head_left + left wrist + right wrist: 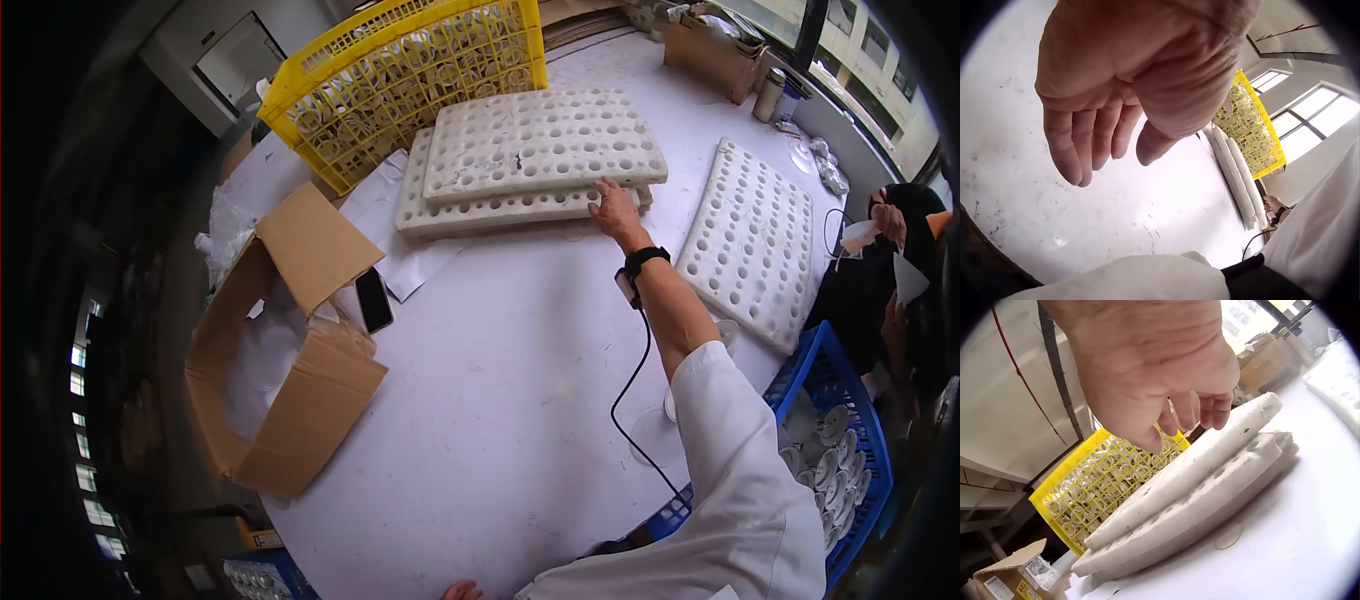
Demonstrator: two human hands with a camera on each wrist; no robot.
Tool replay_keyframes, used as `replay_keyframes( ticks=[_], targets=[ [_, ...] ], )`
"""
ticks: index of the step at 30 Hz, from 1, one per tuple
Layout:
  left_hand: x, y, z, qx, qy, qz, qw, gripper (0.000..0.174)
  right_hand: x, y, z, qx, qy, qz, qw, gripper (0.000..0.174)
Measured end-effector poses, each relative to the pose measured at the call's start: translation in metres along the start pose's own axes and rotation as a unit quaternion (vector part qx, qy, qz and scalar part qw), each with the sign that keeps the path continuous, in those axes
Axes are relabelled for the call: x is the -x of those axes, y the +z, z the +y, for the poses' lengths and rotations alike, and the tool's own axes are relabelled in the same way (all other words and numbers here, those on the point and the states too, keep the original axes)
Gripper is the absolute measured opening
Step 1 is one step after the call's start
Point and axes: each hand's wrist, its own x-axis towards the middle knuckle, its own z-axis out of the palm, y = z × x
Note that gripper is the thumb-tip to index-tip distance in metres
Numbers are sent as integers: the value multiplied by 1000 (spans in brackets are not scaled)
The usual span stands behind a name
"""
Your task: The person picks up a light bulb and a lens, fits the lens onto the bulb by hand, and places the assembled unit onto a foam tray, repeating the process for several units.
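White foam boards with rows of round holes lie stacked at the far side of the table. My right hand [616,215] reaches to the near right corner of the top board [540,140], fingertips right at its edge. In the right wrist view, that hand's fingers bend loosely over the top board [1204,459], and the board below [1185,515] sticks out under it. My left hand [1129,81] hangs over the white tabletop [1141,219] with relaxed fingers and nothing in them. Only a bit of it shows at the head view's bottom edge.
Behind the stack stands a yellow crate [400,85] full of small round parts. An open cardboard box [325,405] and a phone [374,300] are at left. Another foam board [755,240] lies at right, near a blue crate [875,455] and another person [880,270].
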Motion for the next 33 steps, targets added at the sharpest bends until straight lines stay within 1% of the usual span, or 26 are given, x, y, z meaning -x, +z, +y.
replay_keyframes(
  ticks=[1,2,3,4,6,7,8,9,10,11,13,14,16,17,18,19,21,22,24,25,26,27,28,30,31,33],
  targets=[
    [-1,0,4,3,-27,5,1000,32,-12,5,3,23,8,0,1000,53],
    [-3,2,9,7,-53,10,999,31,-28,17,16,43,-6,20,999,53],
    [-4,3,15,9,-58,13,998,31,-40,30,28,62,-20,41,997,53],
    [-4,6,21,9,-72,19,997,31,-42,31,29,61,-22,34,997,53],
    [-8,9,24,11,-96,25,995,31,-46,28,33,41,-35,4,999,48],
    [-10,8,24,-2,-82,21,996,31,-49,19,24,41,-37,-2,998,48],
    [-14,8,24,-15,-67,16,998,30,-50,9,15,93,-29,-29,995,45],
    [-18,8,25,-12,-72,16,997,30,-52,9,11,145,-22,-54,988,42],
    [-18,6,32,-65,-65,19,996,29,-57,8,12,165,-46,-18,985,30],
    [-18,4,39,-117,-58,20,991,29,-62,5,7,167,-50,-19,985,30],
    [-21,2,41,-93,-55,30,994,28,-67,10,1,215,-25,-1,976,22],
    [-24,4,37,-73,-48,37,996,27,-66,13,1,231,-17,-10,973,20],
    [-31,7,11,-58,-38,40,997,26,-59,16,5,231,-34,-11,972,21],
    [-30,6,7,-49,-23,45,997,25,-55,11,3,226,-44,-9,973,21],
    [-28,5,4,-43,-22,48,998,25,-52,5,2,212,-58,13,976,21],
    [-27,7,0,-46,-23,44,998,25,-49,-2,2,213,-65,15,975,21],
    [-22,8,0,-43,-26,42,998,25,-36,-16,-2,178,-101,70,976,24],
    [-22,8,0,-44,-2,36,998,26,-29,-21,0,170,-116,90,974,29],
    [-19,7,-4,-68,57,26,996,27,-6,-30,1,166,-120,96,974,30],
    [-27,6,-26,-66,62,25,996,27,7,-37,2,163,-121,106,973,32],
    [-40,5,-56,-91,136,40,986,25,24,-46,0,159,-125,119,972,30],
    [-44,5,-60,-114,211,53,969,24,41,-54,-1,145,-129,125,973,30],
    [-44,3,-63,-111,222,51,967,24,58,-63,-3,142,-143,142,969,30],
    [-25,-2,-5,-31,58,-8,998,28,95,-87,-16,127,-159,165,965,30],
    [-26,-2,6,-29,65,-16,997,28,117,-96,-23,117,-160,167,966,31],
    [-23,-9,22,102,170,-7,980,31,164,-108,-31,102,-197,167,961,29]
  ],
)
